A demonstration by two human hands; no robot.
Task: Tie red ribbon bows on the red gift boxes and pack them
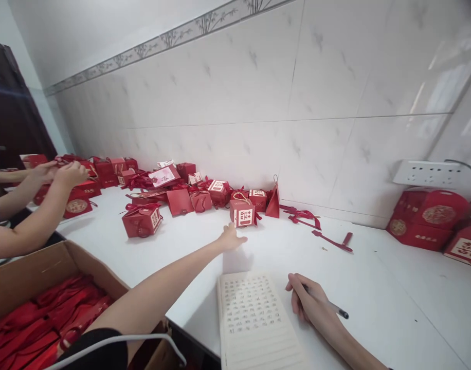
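Note:
My left hand [231, 238] reaches forward across the white table, thumb spread away from the fingers. Its fingertips are at the lower left edge of a small red gift box [243, 213] with a white double-happiness label; whether they touch it I cannot tell. My right hand [305, 300] is closed around a dark pen [341, 311], which slants back over the hand. Between my arms lies a lined notebook [258, 341], open and upper half filled with rows of handwriting. To the left, another red gift box [142, 221] stands apart from the group.
Several red boxes and ribbons line the tiled wall. Loose red ribbon strips [336, 242] lie right of them. A power strip [428, 172] is above red boxes [426, 218] at right. A cardboard carton [98, 267] holds red items; another person's hands [68, 173] work at left.

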